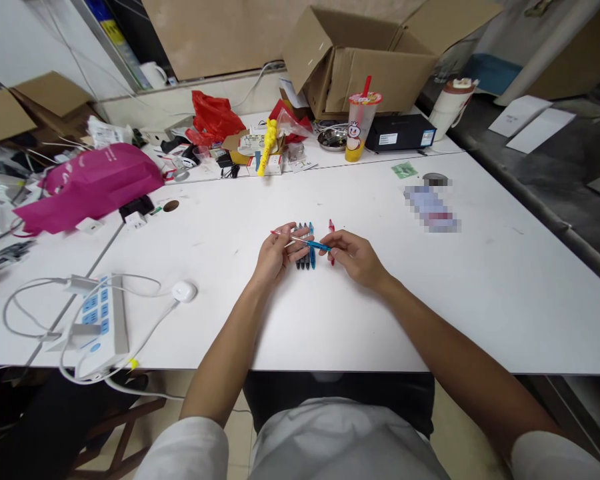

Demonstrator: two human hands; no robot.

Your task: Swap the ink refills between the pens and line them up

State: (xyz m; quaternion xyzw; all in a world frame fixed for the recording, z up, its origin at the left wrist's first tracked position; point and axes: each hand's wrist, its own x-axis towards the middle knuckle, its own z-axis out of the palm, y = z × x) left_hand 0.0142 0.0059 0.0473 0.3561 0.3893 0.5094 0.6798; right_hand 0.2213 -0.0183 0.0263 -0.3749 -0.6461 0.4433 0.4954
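White desk (330, 320), clutter along its far side. One blue barrel (320, 246) lay in line with a slim red-tipped rod (298, 239), long axis left to right, raised over a row of pens (303, 264). Left hand (274, 257) pinched the rod; right hand (359, 259) gripped the barrel's right end. One red pen (331, 225) lay beneath, nearer the right hand.

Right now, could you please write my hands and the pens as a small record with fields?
Left hand: holds the thin, pink-tipped end of a slim blue-and-clear pen
Right hand: holds its blue end
Row: slim dark pens, then a slim bright-blue pen at right
Apart: slim red pen, partly hidden by the right hand
Surface: white flat table
Left side: white power strip with blue sockets
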